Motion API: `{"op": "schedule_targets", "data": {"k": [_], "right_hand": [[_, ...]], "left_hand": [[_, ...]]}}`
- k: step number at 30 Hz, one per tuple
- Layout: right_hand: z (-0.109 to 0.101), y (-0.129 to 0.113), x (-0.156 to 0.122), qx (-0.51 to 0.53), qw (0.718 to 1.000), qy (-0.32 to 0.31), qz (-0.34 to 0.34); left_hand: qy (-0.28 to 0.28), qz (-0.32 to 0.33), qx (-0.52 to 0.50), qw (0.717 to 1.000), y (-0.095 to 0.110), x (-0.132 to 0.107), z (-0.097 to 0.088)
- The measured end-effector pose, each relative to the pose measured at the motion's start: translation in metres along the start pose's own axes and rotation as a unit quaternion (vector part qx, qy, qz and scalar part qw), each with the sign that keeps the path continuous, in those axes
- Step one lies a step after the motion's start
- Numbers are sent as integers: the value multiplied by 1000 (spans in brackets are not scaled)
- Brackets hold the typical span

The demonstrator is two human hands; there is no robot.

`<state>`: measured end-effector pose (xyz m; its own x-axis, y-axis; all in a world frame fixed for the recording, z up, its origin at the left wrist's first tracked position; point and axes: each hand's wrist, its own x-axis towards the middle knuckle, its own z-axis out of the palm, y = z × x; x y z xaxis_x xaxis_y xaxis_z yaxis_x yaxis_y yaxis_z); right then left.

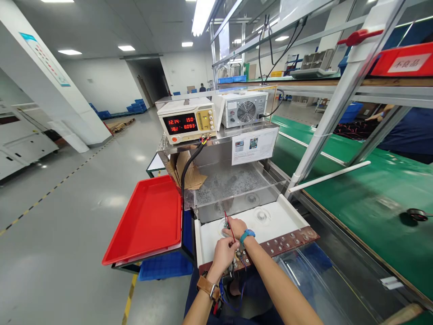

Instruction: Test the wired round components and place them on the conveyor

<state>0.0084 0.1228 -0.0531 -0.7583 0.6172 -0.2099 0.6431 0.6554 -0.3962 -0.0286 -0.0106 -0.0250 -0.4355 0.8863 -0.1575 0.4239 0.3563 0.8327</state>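
Observation:
My left hand [222,253], with a brown-strapped watch on its wrist, pinches the lower end of a thin red wire [230,226]. Just beyond it, my right hand [237,229], wearing a blue band, is closed over the white tray [280,215]. Its fingers curl round a small dark part that they mostly hide; I cannot make out its kind. Both hands are close together at a brown strip [291,240] with rows of metal studs along the tray's front edge. Blue wires [242,289] hang below the strip.
A bench power supply [187,121] with red digits and a grey fan-cooled unit [245,110] stand on the metal shelf. Left is a red tray [149,216]. A clear panel [243,198] rises behind the white tray. The green conveyor [372,203] lies right, beyond a slanted post [324,122].

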Motion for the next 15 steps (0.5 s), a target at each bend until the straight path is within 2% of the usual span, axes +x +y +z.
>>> {"op": "schedule_targets", "data": {"k": [5,10,15], "right_hand": [[6,0,1,18,1000,11,-4],[14,0,4,21,999,40,-11],[3,-10,-2,24,999,45,-14]], "left_hand": [[15,-1,4,1000,5,-3,-1],[20,-18,-4,1000,-1,-3,3],[28,0,-13,1000,-7,2,4]]}}
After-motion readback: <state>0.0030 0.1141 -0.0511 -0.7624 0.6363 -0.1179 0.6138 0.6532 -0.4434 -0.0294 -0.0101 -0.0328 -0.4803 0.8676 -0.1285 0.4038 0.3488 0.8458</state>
